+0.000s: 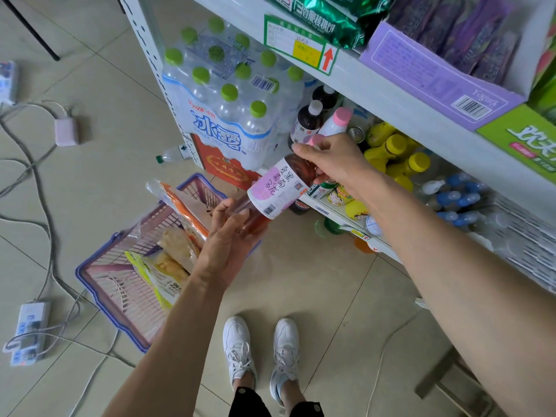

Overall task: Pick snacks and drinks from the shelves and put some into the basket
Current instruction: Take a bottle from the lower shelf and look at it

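Right hand point(337, 164) is gripping the neck end of a dark-red drink bottle point(278, 191), fingers curled over the shoulder just below the pink cap point(314, 140); the cap is poking out at the hand's 11 o'clock, between thumb and knuckles. The bottle is lying tilted, base pointing toward 7 o'clock, its pink-and-white label facing up. Left hand point(230, 236) is cupping the base from underneath: fingers loosely spread and slightly bent, tips touching the glassy lower body, the base resting against the palm. The bottle is hanging in the air in front of the lower shelf point(340, 216), at 1 o'clock of the purple-rimmed basket point(99, 288). The basket is sitting on the tiled floor, holding snack bags point(164, 273). A shrink-wrapped water pack point(228, 106) is standing at 12 o'clock of the basket.
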